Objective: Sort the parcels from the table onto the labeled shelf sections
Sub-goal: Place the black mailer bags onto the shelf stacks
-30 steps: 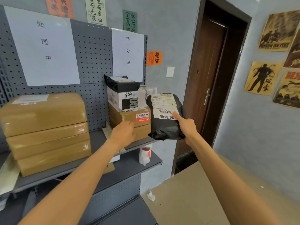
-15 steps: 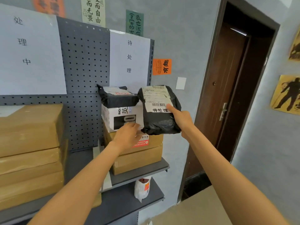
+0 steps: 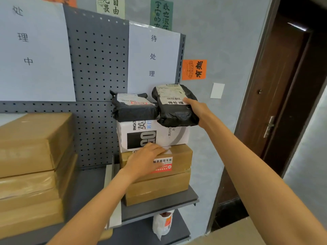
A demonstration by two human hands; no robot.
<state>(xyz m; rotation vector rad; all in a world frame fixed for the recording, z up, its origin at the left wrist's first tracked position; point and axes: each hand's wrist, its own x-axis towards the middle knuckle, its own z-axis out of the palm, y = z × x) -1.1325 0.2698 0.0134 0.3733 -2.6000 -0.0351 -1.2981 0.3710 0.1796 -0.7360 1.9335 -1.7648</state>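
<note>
My right hand (image 3: pixel 196 107) grips a black plastic-wrapped parcel (image 3: pixel 175 112) with a white label, and the parcel sits on the right part of a white box (image 3: pixel 154 135). Another black parcel (image 3: pixel 134 107) lies beside it on the same box. The white box tops two brown cartons (image 3: pixel 159 175) on the grey shelf (image 3: pixel 159 202), under the right paper sign (image 3: pixel 154 57). My left hand (image 3: pixel 145 160) rests flat with straight fingers against the front of the upper brown carton.
A stack of three larger brown cartons (image 3: pixel 31 167) fills the left shelf section under another paper sign (image 3: pixel 33 50). A white bag (image 3: pixel 163 225) stands on the lower shelf. A dark wooden door (image 3: pixel 276 106) is at the right.
My right hand has carried the black parcel up and onto the white box beside the other black parcel. My left hand has moved onto the brown carton's front. The view has closed in on the shelf.
</note>
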